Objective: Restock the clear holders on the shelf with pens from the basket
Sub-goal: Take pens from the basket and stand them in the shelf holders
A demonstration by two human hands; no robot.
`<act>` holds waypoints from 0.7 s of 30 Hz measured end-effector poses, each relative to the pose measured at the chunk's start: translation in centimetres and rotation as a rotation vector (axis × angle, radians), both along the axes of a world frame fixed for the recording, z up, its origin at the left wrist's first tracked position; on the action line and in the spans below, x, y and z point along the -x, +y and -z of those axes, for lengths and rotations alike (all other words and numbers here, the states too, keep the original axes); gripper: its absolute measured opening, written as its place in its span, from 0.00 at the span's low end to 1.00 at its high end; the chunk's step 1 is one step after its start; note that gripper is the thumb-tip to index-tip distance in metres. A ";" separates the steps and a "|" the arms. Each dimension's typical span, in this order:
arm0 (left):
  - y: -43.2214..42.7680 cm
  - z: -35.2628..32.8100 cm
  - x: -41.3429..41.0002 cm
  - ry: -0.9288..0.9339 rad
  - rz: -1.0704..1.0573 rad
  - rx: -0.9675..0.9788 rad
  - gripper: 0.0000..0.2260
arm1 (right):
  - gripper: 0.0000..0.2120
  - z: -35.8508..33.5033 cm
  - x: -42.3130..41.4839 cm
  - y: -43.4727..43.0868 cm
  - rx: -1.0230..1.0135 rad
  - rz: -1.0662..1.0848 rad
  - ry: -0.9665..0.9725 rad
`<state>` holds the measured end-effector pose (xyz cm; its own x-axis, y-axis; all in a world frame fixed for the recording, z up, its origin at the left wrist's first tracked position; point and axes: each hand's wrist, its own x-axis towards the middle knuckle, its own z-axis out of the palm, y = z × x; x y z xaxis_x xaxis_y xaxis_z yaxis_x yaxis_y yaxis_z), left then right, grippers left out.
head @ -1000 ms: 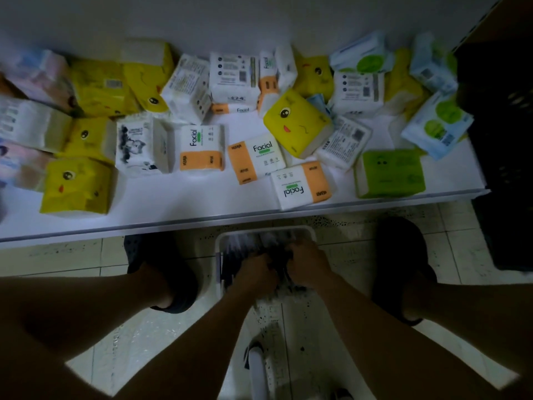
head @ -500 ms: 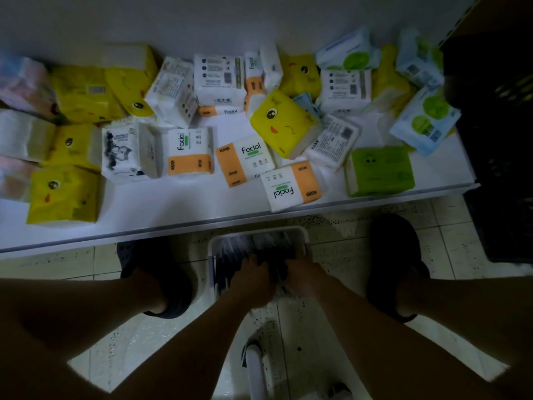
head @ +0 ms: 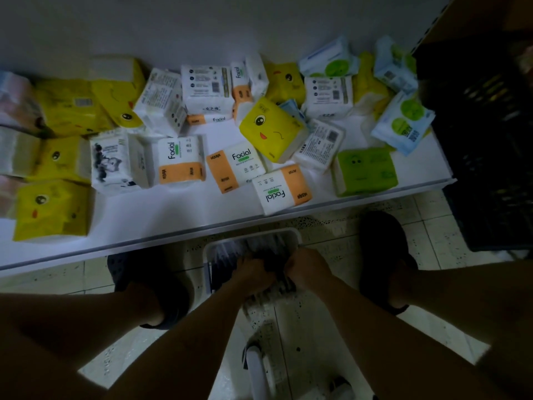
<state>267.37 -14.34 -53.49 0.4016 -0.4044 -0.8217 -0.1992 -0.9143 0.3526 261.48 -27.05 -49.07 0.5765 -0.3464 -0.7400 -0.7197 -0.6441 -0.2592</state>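
The left hand (head: pixel 253 274) and right hand (head: pixel 310 269) each curled a grip around slim pens (head: pixel 259 248) in a white rectangular basket (head: pixel 295 236).

The shelf (head: pixel 144 220) is finished in white, with a grey front edge. The tissue stock on it is coloured as follows:

- yellow packs (head: pixel 271 128), printed with a cartoon face in black and red
- white packs (head: pixel 181 160), each with an orange band and black "Facial" lettering
- one green pack (head: pixel 364 171), marked with two dark eyes
- pale blue packs (head: pixel 403 119), marked with green circles

The basket (head: pixel 296 235) is white. The pens (head: pixel 259 246) are seen as dark and pale streaks. The floor (head: pixel 432 226) is tiled in off-white with dark speckles. The shoes (head: pixel 380 246) are dark, and the crate (head: pixel 490 168) is black.
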 end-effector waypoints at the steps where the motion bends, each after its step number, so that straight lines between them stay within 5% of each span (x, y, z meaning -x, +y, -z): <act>1: -0.2 -0.1 0.1 -0.006 -0.053 0.018 0.19 | 0.13 -0.1 0.1 0.1 -0.011 0.022 -0.016; 9: 1.3 -1.3 0.6 -0.029 -0.507 0.187 0.10 | 0.09 -1.7 0.7 -0.1 -0.073 0.149 -0.137; 21: -0.3 -1.8 0.7 -0.018 -0.257 0.059 0.14 | 0.09 -0.8 1.8 -0.4 -0.145 0.163 -0.130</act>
<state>266.66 -14.61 -51.72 0.5116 -0.3343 -0.7915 0.0298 -0.9137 0.4052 259.71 -27.48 -48.24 0.6150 -0.3383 -0.7122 -0.7657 -0.4717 -0.4372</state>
